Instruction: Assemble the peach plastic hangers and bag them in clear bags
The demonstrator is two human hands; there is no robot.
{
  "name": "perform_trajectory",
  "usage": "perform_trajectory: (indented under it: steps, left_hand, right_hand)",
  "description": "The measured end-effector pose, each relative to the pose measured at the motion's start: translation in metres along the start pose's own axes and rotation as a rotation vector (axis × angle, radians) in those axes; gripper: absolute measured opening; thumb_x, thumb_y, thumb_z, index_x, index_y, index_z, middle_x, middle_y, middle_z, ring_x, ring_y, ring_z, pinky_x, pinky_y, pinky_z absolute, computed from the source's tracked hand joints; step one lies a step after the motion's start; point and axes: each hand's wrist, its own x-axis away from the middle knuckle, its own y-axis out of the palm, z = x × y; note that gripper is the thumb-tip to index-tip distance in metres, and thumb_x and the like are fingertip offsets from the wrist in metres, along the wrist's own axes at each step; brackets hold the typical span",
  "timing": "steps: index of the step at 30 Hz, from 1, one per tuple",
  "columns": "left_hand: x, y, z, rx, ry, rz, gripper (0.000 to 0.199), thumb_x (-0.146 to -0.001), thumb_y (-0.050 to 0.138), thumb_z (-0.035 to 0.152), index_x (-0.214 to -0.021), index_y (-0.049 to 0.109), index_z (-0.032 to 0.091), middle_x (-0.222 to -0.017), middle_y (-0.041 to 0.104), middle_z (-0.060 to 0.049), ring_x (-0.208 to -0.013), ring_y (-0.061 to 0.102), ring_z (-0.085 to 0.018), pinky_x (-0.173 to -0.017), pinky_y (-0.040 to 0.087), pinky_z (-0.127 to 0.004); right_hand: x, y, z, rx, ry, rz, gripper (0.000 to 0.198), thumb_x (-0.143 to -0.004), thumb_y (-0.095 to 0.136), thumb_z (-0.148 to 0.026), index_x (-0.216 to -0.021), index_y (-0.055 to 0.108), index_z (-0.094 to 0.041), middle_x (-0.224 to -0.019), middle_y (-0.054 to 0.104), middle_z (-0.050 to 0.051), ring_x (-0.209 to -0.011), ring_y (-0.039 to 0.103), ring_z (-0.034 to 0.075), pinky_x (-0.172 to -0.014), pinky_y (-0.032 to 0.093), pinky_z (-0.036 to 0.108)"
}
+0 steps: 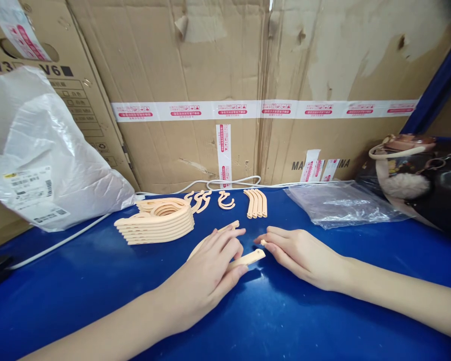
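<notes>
My left hand (214, 260) is closed on a cream plastic clothes hanger part (250, 258), whose end with a small hole sticks out between thumb and fingers. Another length (231, 225) of cream plastic shows beyond the fingers; whether it is the same part is hidden. Just to the right, my right hand (300, 253) pinches a small cream plastic piece (263, 242), mostly covered by the fingers, close to the holed end but apart from it. Behind the left hand lies a stack of cream hanger bodies (156, 230). Loose hanger hooks (226, 200) and several curved arm pieces (256, 203) lie farther back.
A white plastic bag (52, 150) leans at the left, beside a white cable (63, 240). A clear plastic bag (346, 205) lies at the back right next to a dark handbag (436, 185). Taped cardboard (210, 65) stands behind the blue table (278, 321).
</notes>
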Motion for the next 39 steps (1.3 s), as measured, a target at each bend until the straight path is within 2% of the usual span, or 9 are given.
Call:
perform_trajectory:
  steps: [3,8,11,19,21,25,33,36,39]
  left_hand:
    - [0.001,0.001,0.0,0.01,0.012,0.01,0.013,-0.101,0.034,0.029,-0.097,0.045,0.022,-0.135,0.049,-0.009,-0.142,0.023,-0.022,-0.114,0.026,-0.052]
    - [0.0,0.001,-0.001,0.036,0.014,0.046,0.012,-0.101,0.035,0.028,-0.096,0.044,0.022,-0.134,0.05,-0.008,-0.141,0.026,-0.021,-0.112,0.03,-0.049]
    - [0.0,0.001,-0.001,0.037,0.021,0.052,0.011,-0.101,0.034,0.027,-0.097,0.043,0.022,-0.135,0.049,-0.009,-0.141,0.026,-0.021,-0.112,0.029,-0.049]
    - [0.0,0.0,-0.001,0.056,-0.006,0.066,0.01,-0.1,0.037,0.029,-0.103,0.044,0.023,-0.136,0.049,-0.009,-0.141,0.027,-0.022,-0.111,0.031,-0.05]
    - [0.0,0.0,-0.002,0.043,-0.005,0.05,0.013,-0.101,0.034,0.029,-0.104,0.045,0.023,-0.136,0.049,-0.008,-0.141,0.026,-0.02,-0.113,0.028,-0.049]
    - [-0.001,0.0,-0.001,0.005,0.017,-0.002,0.021,-0.102,0.029,0.027,-0.094,0.047,0.021,-0.133,0.049,-0.006,-0.141,0.024,-0.017,-0.117,0.022,-0.046]
    - [0.0,0.001,-0.002,-0.059,0.02,-0.028,0.022,-0.102,0.031,0.031,-0.099,0.05,0.022,-0.138,0.045,-0.005,-0.141,0.024,-0.02,-0.117,0.022,-0.046]
    - [0.001,0.002,-0.003,-0.079,0.024,-0.028,0.024,-0.102,0.03,0.031,-0.102,0.052,0.021,-0.139,0.045,-0.005,-0.141,0.025,-0.02,-0.117,0.021,-0.045]
    - [0.001,0.003,-0.003,-0.09,0.031,-0.039,0.025,-0.102,0.03,0.031,-0.106,0.052,0.022,-0.138,0.046,-0.004,-0.142,0.023,-0.019,-0.118,0.02,-0.044]
  right_hand:
    - [-0.001,-0.001,0.002,-0.044,0.001,0.034,0.036,-0.102,0.026,-0.031,-0.107,0.058,-0.017,-0.092,0.062,0.007,-0.078,0.062,0.016,-0.07,0.047,0.028]
    - [-0.001,-0.004,0.0,-0.018,0.058,0.022,0.043,-0.102,0.023,-0.041,-0.083,0.055,-0.019,-0.073,0.06,0.002,-0.062,0.057,0.013,-0.061,0.043,0.025]
    - [0.001,-0.004,-0.005,-0.022,0.115,-0.039,0.044,-0.102,0.02,-0.041,-0.079,0.05,-0.02,-0.064,0.056,0.0,-0.054,0.053,0.013,-0.056,0.04,0.025]
    - [0.002,-0.001,-0.015,-0.144,0.165,-0.044,0.035,-0.101,0.03,-0.042,-0.095,0.056,-0.02,-0.084,0.065,0.003,-0.067,0.058,0.015,-0.063,0.041,0.027]
    - [0.001,-0.001,-0.016,-0.153,0.194,-0.041,0.035,-0.101,0.032,-0.043,-0.094,0.056,-0.02,-0.082,0.065,0.002,-0.066,0.057,0.015,-0.062,0.04,0.027]
    - [0.001,0.001,-0.017,-0.128,0.218,-0.038,0.034,-0.099,0.035,-0.045,-0.091,0.056,-0.019,-0.079,0.063,0.002,-0.064,0.055,0.015,-0.06,0.038,0.027]
    - [0.004,0.002,-0.019,-0.059,0.161,-0.081,0.029,-0.101,0.031,-0.038,-0.085,0.049,-0.021,-0.077,0.061,0.0,-0.062,0.054,0.014,-0.059,0.038,0.025]
    - [0.005,0.004,-0.017,0.077,0.099,-0.085,0.032,-0.102,0.028,-0.037,-0.084,0.048,-0.02,-0.071,0.059,-0.001,-0.055,0.053,0.014,-0.052,0.035,0.025]
    - [0.007,0.008,-0.013,0.269,-0.025,-0.025,0.036,-0.103,0.023,-0.034,-0.083,0.049,-0.019,-0.071,0.058,0.0,-0.053,0.052,0.014,-0.049,0.033,0.027]
